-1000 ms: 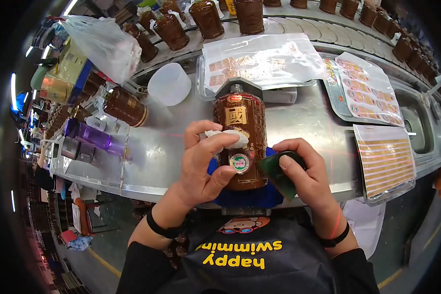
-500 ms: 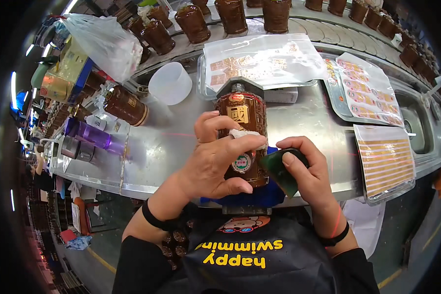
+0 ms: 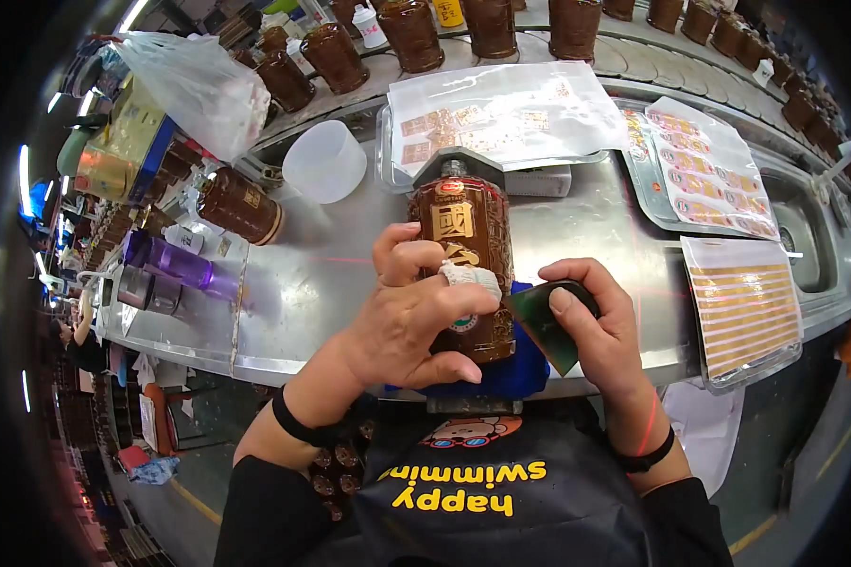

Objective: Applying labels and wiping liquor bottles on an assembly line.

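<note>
A brown bottle [image 3: 487, 227] with gold characters lies on its back in front of me, its neck in a dark angular holder [image 3: 433, 172]. Over its lower half is my left hand [image 3: 402, 312], fingers bent and thumb apart, with a crumpled white cloth [image 3: 471, 278] caught at the index finger. Part of a round green-and-white sticker [image 3: 465, 321] shows below that finger. To the bottle's right, my right hand [image 3: 596, 326] grips a dark green scraper [image 3: 545, 326] between thumb and fingers, its pointed end turned down. Blue cloth [image 3: 529, 370] is under the bottle.
Sticker sheets lie on trays at the back [image 3: 501, 99] and right [image 3: 704, 170], beside a gold-striped sheet [image 3: 747, 307]. A white tub [image 3: 324, 163], another brown bottle [image 3: 239, 205] and a purple bottle [image 3: 175, 260] stand left. More bottles line the conveyor [image 3: 615, 61]; a sink [image 3: 804, 236] is far right.
My left hand has shifted slightly down with the white cloth, baring more gold lettering. My right hand and scraper moved slightly right, away from the bottle. Bottles on the conveyor have moved right.
</note>
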`<state>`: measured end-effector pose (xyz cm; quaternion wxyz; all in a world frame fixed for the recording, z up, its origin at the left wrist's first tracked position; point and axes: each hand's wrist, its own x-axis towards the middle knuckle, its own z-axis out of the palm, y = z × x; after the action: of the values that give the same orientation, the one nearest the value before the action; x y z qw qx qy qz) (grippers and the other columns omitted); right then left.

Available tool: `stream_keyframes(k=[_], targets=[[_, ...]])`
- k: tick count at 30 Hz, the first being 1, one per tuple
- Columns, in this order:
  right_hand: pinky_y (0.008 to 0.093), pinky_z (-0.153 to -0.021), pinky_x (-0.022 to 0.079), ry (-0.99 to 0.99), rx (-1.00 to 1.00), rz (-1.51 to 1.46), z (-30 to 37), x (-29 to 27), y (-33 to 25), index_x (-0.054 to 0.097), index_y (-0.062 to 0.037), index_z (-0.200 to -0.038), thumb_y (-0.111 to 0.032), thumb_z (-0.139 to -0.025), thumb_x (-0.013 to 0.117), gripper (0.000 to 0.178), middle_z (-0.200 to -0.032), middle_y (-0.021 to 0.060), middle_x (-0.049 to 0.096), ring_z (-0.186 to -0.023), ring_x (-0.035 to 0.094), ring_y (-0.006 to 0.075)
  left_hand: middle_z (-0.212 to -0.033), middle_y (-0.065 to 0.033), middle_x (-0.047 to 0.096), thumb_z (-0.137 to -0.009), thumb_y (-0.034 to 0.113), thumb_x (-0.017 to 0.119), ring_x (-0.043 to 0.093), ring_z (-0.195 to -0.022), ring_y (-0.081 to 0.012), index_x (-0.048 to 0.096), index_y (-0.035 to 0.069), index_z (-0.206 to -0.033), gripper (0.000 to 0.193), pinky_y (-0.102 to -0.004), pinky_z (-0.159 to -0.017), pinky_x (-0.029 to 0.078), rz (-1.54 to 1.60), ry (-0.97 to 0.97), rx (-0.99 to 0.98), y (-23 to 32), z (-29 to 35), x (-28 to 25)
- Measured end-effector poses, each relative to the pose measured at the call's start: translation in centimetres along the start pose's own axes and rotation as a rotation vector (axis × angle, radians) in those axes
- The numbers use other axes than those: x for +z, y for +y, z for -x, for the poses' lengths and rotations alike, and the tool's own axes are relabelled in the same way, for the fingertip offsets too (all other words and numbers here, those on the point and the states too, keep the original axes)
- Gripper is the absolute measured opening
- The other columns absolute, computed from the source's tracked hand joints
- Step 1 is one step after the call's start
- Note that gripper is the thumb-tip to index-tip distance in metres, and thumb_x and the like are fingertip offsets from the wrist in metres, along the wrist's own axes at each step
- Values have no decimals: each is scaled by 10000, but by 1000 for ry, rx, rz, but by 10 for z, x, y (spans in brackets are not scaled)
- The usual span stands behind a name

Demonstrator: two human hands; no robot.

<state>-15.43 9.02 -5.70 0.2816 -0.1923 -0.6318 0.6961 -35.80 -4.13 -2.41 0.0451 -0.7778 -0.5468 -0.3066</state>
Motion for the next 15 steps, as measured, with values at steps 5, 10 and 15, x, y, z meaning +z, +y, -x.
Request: stream_keyframes(k=[5, 10, 15], targets=[[232, -752, 475, 3, -1, -8, -1, 0, -1, 589, -2, -1111, -105, -937, 564, 204, -919, 28, 640, -844, 570, 71, -828, -19, 611, -830, 650, 568, 443, -977, -260, 607, 156, -1110, 570, -535, -1041, 201, 23, 22, -17, 6, 5, 2], [225, -745, 472, 5, 11, -8, -1, -3, 2, 589, -4, -1111, -100, -936, 561, 201, -918, 25, 636, -839, 565, 67, -936, -33, 611, -811, 682, 572, 417, -1022, -249, 620, 137, -1099, 618, -520, -1049, 204, 130, 15, -72, 12, 9, 3], [200, -731, 454, 40, 6, -53, -2, -3, 3, 572, -7, -1128, -87, -941, 547, 205, -910, 14, 622, -815, 560, 48, -1169, -126, 525, -847, 722, 483, 396, -1115, -251, 526, 46, -1207, 768, -408, -1062, 250, 442, 219, -370, 7, 2, -2]])
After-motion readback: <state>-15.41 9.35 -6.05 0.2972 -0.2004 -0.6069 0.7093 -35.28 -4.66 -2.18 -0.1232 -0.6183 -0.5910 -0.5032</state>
